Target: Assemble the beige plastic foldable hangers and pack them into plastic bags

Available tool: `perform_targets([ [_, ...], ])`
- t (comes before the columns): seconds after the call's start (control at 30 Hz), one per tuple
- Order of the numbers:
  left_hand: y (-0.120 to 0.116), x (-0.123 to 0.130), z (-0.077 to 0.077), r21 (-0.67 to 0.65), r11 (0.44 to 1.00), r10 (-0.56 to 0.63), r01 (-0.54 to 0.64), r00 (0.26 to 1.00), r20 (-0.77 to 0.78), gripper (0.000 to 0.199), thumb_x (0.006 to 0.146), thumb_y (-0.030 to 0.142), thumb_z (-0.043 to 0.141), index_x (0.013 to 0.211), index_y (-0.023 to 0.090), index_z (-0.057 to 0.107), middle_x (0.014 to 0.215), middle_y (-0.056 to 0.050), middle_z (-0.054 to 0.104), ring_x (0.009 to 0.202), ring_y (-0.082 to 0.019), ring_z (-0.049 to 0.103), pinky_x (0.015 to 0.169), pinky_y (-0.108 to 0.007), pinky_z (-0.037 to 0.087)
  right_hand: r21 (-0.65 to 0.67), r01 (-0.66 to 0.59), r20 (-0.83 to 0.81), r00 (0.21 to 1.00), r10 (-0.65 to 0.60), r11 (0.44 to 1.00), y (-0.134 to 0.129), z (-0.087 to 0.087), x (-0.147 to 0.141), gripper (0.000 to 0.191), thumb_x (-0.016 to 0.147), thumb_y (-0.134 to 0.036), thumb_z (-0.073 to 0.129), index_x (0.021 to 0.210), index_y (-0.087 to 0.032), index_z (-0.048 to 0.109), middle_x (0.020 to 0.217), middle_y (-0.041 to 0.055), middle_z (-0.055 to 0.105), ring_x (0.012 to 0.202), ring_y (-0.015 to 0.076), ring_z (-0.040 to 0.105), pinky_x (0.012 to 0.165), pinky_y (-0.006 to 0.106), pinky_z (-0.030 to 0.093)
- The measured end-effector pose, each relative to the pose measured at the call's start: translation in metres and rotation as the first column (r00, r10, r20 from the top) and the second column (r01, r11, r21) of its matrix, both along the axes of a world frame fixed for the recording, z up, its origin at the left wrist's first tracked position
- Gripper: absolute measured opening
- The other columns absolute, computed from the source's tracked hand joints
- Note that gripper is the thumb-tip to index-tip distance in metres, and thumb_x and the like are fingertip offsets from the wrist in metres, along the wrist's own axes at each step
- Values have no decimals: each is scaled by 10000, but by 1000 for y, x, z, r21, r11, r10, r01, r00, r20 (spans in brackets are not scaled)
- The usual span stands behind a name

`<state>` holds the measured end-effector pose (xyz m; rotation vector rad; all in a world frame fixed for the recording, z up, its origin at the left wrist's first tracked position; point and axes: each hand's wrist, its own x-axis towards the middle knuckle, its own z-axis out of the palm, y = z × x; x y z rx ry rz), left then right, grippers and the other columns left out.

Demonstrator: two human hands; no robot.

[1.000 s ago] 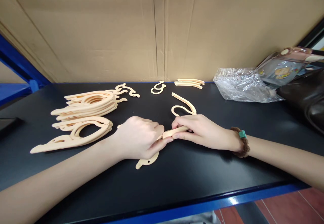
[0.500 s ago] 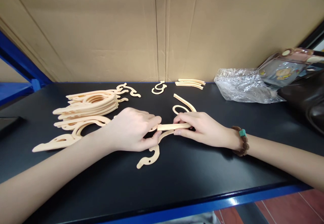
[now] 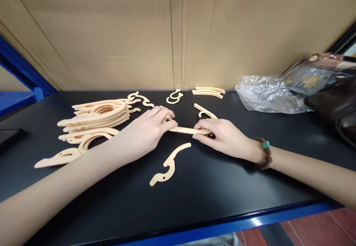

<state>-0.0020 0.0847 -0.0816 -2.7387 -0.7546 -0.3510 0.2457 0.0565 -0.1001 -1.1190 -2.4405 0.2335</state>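
Observation:
A beige hanger piece (image 3: 187, 130) spans the gap between my two hands, its slotted narrow edge facing me. My left hand (image 3: 144, 129) pinches its left end, with a curved bit showing behind the fingers. The right end sits between the thumb and fingers of my right hand (image 3: 224, 136). Just behind that hand, a beige strip with a hook (image 3: 205, 111) sticks out; whether it joins the held piece is hidden. Nearer me, a loose hook-shaped hanger part (image 3: 170, 168) lies flat on the black tabletop (image 3: 222, 197).
Stacked beige hangers (image 3: 97, 118) lie at left, partly behind my left forearm. Small curved parts (image 3: 143, 99), a round hook part (image 3: 174, 97) and several thin strips (image 3: 208, 91) lie along the back. Crumpled clear plastic (image 3: 267, 94) and a dark bag (image 3: 336, 108) occupy the right.
Both hands have shifted slightly away from me with the hanger piece, which has turned so its slots show. More of the loose hook-shaped part is uncovered. The loop behind my right hand looks different.

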Motion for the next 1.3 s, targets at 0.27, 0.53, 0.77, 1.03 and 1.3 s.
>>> perform_targets([
  [0.27, -1, -3, -2, -115, 991, 78, -67, 993, 90, 353, 894, 51, 308, 1005, 195, 611, 1216, -85, 484, 1055, -230, 527, 833, -363, 491, 113, 150, 67, 985, -158, 982, 2, 1, 0, 329, 892, -504, 547, 867, -180, 600, 836, 23, 639, 793, 181, 576, 692, 280, 404],
  [0.53, -2, 0, 1, -383, 924, 110, -7, 963, 247, 282, 927, 162, 323, 954, 198, 602, 1190, -40, 574, 1076, -182, 554, 922, -336, 455, 95, 230, 76, 968, -238, 968, 5, 1, 3, 494, 844, -652, 506, 918, -172, 592, 855, 59, 636, 823, 217, 589, 715, 319, 434],
  [0.77, -3, 5, 2, -580, 810, 148, 85, 928, 343, 281, 961, 242, 340, 930, 201, 616, 1155, -17, 602, 1049, -158, 568, 927, -297, 437, 109, 221, 26, 974, -225, 969, 4, -1, 2, 537, 818, -642, 556, 1075, -171, 537, 1044, 67, 612, 929, 236, 597, 767, 341, 470],
  [1.03, -9, 11, -6, -576, 812, 113, 95, 942, 316, 225, 873, 312, 567, 1078, 218, 569, 1077, -9, 634, 845, -140, 598, 719, -253, 478, 136, 121, 79, 988, -132, 983, 3, -1, 0, 633, 778, -677, 577, 1152, -170, 517, 1128, 103, 561, 974, 256, 561, 797, 390, 494],
  [1.3, -13, 11, -4, -536, 841, 72, 74, 967, 246, 261, 832, 138, 470, 1038, 220, 607, 999, -14, 626, 895, -162, 567, 791, -293, 457, 119, 49, 92, 994, -60, 992, 5, -2, 2, 505, 820, -606, 582, 1101, -189, 542, 1112, 83, 558, 957, 234, 537, 822, 377, 482],
])
